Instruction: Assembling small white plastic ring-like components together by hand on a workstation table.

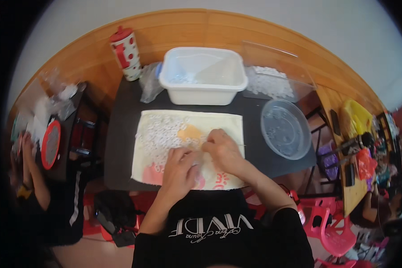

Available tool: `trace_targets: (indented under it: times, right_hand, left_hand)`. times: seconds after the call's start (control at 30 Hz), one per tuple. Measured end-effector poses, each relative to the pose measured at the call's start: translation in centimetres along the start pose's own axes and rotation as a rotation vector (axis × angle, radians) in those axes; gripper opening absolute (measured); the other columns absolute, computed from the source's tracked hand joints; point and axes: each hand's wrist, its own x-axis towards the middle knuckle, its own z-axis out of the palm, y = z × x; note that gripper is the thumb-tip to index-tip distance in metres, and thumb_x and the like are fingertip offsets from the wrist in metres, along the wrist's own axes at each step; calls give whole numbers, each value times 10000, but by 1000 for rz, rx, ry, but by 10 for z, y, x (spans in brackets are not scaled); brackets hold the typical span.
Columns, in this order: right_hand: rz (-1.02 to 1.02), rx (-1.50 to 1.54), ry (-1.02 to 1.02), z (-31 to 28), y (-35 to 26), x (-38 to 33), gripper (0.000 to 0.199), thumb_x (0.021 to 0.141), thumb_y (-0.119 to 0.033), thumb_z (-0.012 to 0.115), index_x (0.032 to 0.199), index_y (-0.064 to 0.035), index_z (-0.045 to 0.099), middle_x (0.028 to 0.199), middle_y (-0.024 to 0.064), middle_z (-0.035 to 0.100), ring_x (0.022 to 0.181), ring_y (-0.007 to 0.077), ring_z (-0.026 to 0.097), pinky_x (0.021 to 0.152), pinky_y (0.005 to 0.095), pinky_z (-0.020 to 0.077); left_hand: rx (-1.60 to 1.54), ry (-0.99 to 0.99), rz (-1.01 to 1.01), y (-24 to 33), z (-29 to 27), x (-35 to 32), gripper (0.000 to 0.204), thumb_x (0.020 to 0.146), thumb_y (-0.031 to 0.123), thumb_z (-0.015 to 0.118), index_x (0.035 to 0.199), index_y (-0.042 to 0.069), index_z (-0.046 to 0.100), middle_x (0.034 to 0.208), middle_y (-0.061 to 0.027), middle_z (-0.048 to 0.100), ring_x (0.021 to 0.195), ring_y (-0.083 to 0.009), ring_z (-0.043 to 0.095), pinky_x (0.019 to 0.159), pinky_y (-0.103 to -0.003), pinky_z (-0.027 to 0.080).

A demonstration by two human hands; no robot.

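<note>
Small white ring-shaped beads (158,134) lie scattered over a cream cloth (234,123) on a dark table (120,134), mostly up and to the left of both hands. The left hand (179,172) rests curled, knuckles up, at the heap's lower edge and is the nearer one; whether it holds beads cannot be told. The right hand (222,149) pinches what looks like a thin needle (242,144), its long axis pointing right. Beyond the cloth stand a white plastic tub (203,91), a clear round bowl (285,128) and a red-dotted cup (127,53); another person's arm (33,174) shows at far left.
</note>
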Motion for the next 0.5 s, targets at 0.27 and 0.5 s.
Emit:
trace_targets:
  times: [0.27,0.5]
  right_hand:
    - [-36,359,256,-21,-25,-16,84,761,-41,711,807,-28,643,790,107,582,724,308,604,599,406,487]
    - [-88,342,154,-39,-12,-37,184,720,-33,773,872,-26,670,861,106,645,784,293,648,651,361,525]
  left_hand:
    - [-717,29,-173,-5,19,7,176,854,-82,672,1028,-76,701,894,-94,670,786,-133,623,695,-233,479]
    - [-1065,-109,-334,-4,34,7,104,883,-55,677,976,-46,723,863,-65,668,731,-100,600,629,-216,451]
